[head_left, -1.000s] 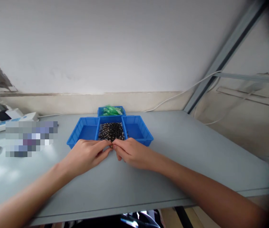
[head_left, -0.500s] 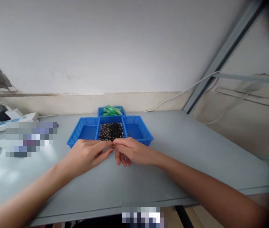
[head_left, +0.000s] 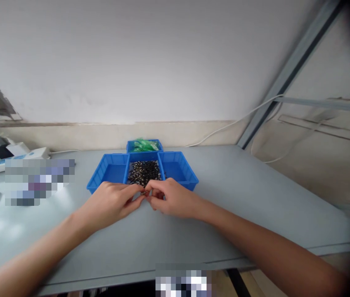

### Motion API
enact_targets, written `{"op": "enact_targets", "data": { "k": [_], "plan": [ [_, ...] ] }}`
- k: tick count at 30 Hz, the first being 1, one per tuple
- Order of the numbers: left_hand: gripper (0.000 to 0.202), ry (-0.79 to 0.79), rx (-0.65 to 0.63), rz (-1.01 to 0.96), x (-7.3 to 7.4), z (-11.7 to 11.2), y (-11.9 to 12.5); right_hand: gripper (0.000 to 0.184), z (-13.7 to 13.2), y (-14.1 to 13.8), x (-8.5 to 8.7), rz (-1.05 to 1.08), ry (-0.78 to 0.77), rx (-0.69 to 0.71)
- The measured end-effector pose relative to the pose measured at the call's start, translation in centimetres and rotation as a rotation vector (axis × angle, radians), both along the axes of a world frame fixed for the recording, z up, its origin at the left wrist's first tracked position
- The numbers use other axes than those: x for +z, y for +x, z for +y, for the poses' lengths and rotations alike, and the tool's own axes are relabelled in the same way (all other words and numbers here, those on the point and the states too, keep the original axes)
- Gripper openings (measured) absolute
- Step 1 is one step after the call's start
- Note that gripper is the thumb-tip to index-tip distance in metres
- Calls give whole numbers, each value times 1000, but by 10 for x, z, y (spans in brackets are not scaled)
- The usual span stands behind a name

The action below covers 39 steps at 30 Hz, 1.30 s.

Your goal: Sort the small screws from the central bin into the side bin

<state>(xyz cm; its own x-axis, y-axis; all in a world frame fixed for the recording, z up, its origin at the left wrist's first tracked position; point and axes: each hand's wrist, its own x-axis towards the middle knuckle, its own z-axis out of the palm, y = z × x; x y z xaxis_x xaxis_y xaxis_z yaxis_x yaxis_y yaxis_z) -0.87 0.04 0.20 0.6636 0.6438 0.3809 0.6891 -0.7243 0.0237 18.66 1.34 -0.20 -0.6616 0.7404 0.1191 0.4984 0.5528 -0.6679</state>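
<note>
My left hand (head_left: 113, 202) is closed in a pinch, thumb and forefinger on a small shiny metal part (head_left: 144, 192). From the other side, the thumb and forefinger of my right hand (head_left: 171, 198) pinch at the same part, its other fingers curled beneath. Fingertips hide most of the part, so its kind is not clear. Both hands meet just in front of a blue middle bin (head_left: 144, 156), which holds a heap of small black and brass-coloured pieces (head_left: 144, 172).
Blue bins stand left (head_left: 112, 170) and right (head_left: 176, 166) of the heap. Behind is a smaller blue bin with green plastic pieces (head_left: 145, 145). A white power strip (head_left: 37, 154) and a blurred-out object (head_left: 43, 181) lie left. A metal frame post (head_left: 264, 111) rises right.
My right hand's fingers have curled in, with thumb and forefinger now closed at the small part; before, they hung lower and more spread. The left hand has barely moved.
</note>
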Motion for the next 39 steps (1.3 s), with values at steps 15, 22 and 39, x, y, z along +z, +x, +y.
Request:
{"op": "enact_targets", "data": {
  "k": [15, 22, 39],
  "plan": [
    [23, -46, 42, 85, 2, -1, 2, 20, 0, -1, 4, -119, 167, 0],
    [21, -49, 49, 92, 3, 0, -1, 15, 3, 0, 2, -161, 212, 32],
    [26, -52, 48, 71, 4, -2, 1, 17, 2, -1, -1, -243, 307, -4]
  ]
}}
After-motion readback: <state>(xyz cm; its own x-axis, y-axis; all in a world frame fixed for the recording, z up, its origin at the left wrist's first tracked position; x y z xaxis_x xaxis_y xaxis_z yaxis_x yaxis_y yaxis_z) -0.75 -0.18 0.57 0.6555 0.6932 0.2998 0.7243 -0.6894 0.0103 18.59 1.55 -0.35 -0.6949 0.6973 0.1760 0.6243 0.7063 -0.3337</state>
